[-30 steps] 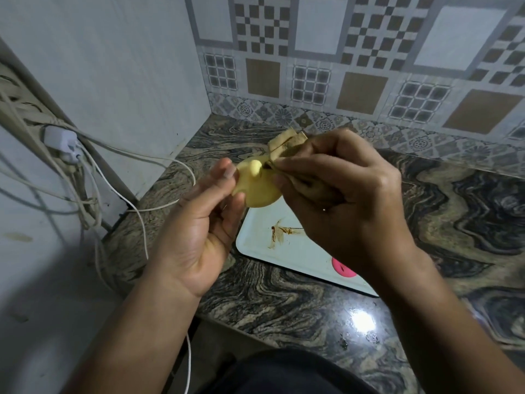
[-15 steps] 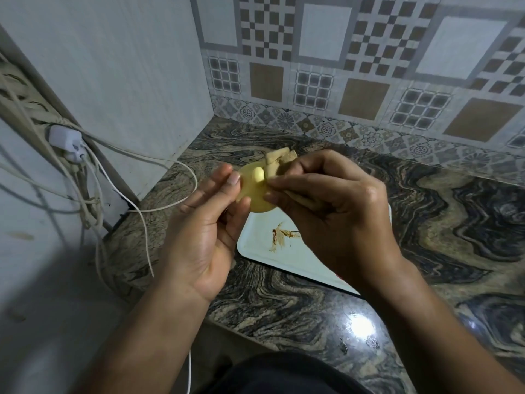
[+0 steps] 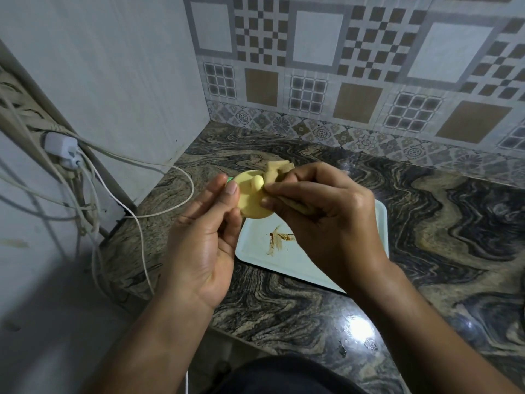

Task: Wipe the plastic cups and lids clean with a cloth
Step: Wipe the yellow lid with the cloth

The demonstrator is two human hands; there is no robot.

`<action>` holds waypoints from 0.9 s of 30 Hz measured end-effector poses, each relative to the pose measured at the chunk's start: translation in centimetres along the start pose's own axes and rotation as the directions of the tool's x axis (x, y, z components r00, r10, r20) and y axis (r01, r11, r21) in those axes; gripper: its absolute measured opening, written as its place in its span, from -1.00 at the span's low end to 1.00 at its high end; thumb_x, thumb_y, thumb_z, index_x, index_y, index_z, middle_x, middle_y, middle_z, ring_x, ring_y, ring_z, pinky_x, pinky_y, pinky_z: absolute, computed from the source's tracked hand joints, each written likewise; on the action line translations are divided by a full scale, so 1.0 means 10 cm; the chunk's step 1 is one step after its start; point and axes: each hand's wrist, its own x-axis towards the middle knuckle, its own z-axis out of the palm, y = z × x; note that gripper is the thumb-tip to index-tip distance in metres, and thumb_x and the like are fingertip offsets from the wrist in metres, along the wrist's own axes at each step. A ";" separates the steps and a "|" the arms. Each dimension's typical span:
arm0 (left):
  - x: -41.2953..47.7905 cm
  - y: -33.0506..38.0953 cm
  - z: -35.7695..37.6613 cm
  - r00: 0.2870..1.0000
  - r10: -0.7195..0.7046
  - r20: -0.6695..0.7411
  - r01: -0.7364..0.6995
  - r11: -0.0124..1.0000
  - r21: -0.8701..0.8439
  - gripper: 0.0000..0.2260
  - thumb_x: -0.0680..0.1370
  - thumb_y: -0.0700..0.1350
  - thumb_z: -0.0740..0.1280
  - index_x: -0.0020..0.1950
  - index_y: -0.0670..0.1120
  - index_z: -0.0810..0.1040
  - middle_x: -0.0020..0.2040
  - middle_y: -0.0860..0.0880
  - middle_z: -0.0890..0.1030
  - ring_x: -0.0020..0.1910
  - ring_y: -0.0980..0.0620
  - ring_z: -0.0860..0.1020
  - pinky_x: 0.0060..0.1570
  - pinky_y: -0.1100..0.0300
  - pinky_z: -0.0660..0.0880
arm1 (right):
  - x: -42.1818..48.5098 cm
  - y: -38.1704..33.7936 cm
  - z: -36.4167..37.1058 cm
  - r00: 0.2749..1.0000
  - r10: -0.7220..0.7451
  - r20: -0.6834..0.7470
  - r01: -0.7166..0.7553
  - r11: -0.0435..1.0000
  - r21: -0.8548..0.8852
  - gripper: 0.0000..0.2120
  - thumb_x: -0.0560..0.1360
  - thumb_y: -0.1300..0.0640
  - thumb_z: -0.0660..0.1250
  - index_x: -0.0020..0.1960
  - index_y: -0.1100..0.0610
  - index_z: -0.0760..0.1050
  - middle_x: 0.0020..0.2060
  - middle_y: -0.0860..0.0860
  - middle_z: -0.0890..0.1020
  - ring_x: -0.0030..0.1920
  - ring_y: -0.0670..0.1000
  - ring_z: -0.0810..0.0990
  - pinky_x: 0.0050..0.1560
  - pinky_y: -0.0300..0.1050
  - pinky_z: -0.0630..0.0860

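Item 1. Countertop (image 3: pixel 454 223): dark stone with swirling pale veins, filling the lower and right part of our view. It meets a patterned tiled wall (image 3: pixel 341 66) at the back.

Item 2. Tray (image 3: pixel 261 251): pale, rectangular with rounded corners, lying flat on the countertop. We note a brown smear (image 3: pixel 278 238) on its surface.

Item 3. Cables (image 3: pixel 159 211): several white leads at the left. One loops across the countertop edge, and they run up to a white plug (image 3: pixel 61 147).

Item 4. Right hand (image 3: pixel 326 217): fingers curled, pinching the cloth and pressing it against the lid just beside the lid's knob.

Item 5. Left hand (image 3: pixel 204 237): holds the lid by its left edge, thumb on the face and fingers behind.

Item 6. Lid (image 3: pixel 252 200): yellow, round, with a small knob at its middle. It is held in the air between both hands, above the tray's far left corner.

Item 7. Cloth (image 3: pixel 277 169): tan, bunched (most of it is hidden inside the right hand). A folded end sticks up above the fingers.
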 end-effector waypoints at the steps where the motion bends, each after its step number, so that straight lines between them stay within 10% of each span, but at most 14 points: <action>1: 0.01 0.00 -0.01 1.000 -0.012 -0.008 0.012 1.000 -0.005 -0.81 0.32 -0.23 0.43 -0.09 -0.06 0.64 -0.25 0.10 0.71 -0.34 0.26 0.61 -0.42 0.48 0.49 | -0.02 -0.01 0.00 1.000 -0.010 0.016 0.010 1.000 -0.005 -0.85 0.44 0.20 0.59 0.00 0.21 0.76 -0.13 0.06 0.66 -0.14 -0.04 0.66 -0.12 -0.19 0.60; 27: 0.19 0.10 -0.07 0.972 -0.225 0.067 0.233 0.955 -0.186 -0.75 0.34 -0.23 0.41 0.00 -0.06 0.66 -0.08 0.06 0.67 -0.28 0.22 0.56 -0.49 0.49 0.45 | -0.05 -0.06 -0.17 0.997 0.078 -0.024 -0.075 0.990 0.117 -0.83 0.48 0.20 0.55 0.05 0.21 0.72 -0.10 0.06 0.65 -0.07 -0.11 0.68 -0.05 -0.34 0.55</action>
